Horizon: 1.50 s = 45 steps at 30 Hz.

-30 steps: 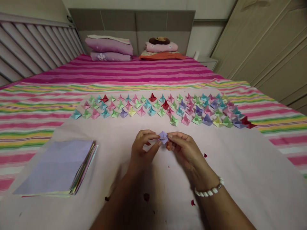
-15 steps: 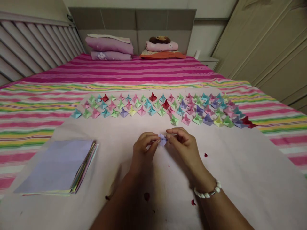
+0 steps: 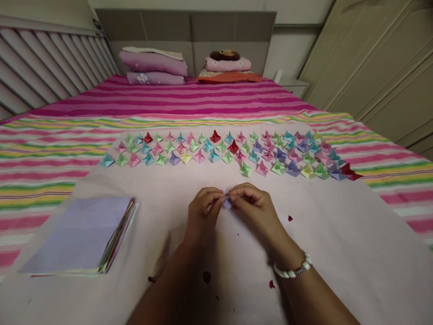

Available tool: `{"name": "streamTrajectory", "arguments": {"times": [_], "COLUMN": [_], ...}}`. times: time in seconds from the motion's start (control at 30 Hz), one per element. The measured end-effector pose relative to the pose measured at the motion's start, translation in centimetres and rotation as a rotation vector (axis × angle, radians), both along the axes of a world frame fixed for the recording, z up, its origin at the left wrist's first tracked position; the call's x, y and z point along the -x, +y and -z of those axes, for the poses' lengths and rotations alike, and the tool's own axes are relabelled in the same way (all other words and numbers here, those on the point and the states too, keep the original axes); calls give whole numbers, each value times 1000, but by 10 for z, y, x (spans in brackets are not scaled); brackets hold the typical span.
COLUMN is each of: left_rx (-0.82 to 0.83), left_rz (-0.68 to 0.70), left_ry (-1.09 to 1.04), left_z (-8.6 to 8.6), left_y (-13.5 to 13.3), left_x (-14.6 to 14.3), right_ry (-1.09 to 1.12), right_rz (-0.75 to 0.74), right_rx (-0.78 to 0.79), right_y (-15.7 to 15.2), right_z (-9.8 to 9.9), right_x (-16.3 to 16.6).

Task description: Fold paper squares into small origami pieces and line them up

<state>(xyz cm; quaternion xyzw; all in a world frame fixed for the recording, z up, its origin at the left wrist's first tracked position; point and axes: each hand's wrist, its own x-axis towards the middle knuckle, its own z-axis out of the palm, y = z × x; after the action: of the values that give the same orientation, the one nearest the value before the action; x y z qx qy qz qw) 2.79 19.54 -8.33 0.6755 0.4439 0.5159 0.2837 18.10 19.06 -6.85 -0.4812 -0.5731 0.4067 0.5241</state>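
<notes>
Paper (image 3: 228, 204), one small folded lilac bit, is what both hands are on, and it sits to the right of the big paper stack, well apart from it. Left hand (image 3: 202, 213) is the one closer to the stack: thumb and index finger pinched narrow on the near corner of the lilac bit, other fingers curled in. Right hand (image 3: 259, 205) is on the side away from the stack, also in a narrow pinch, thumb and fingertips at the opposite edge. Fingers cover a lot of it, so I can't tell exactly how the folds go, or whether it touches the mat (image 3: 338, 234) underneath.

The stack (image 3: 81, 234) itself is a slightly messy pile with a lilac sheet on top and pink, yellow and blue edges poking out on the side facing the hands. Farther back than the stack there are rows of little folded shapes (image 3: 214, 156) in pink, green, blue, purple, yellow and red, running off a long way to its right. A few dark red scraps (image 3: 271, 284) are scattered right of the stack, around the forearms. White bracelet (image 3: 291, 272) on the right wrist. Way behind the stack: stripy bed cover (image 3: 203, 97), then folded purple bedding (image 3: 154, 65) against a grey headboard (image 3: 165, 29).
</notes>
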Motion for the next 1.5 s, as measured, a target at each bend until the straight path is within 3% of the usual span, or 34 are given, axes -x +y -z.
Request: {"name": "streamTrajectory", "arguments": {"times": [0.27,0.43,0.73,1.1,1.5], "left_rx": [131,189,81,117,-2], "left_rz": [0,-8,-10,-17,1], "left_ry": [-70,-71,95,89,245], "left_z": [-2,1,2,4,2], "left_y": [0,2,0,0,-3], "left_x": [-1,-2,0,-2,-3], "right_ry": [110,21,-284,-300,-433], "right_rz": [-16,2,47,72,29], "right_rx": [118,82,-52,-16,-35], "right_y": [1,2,-1,-1,-3], "right_z": [-1,3,7,5,2], "right_x": [3,3,6,5,4]}}
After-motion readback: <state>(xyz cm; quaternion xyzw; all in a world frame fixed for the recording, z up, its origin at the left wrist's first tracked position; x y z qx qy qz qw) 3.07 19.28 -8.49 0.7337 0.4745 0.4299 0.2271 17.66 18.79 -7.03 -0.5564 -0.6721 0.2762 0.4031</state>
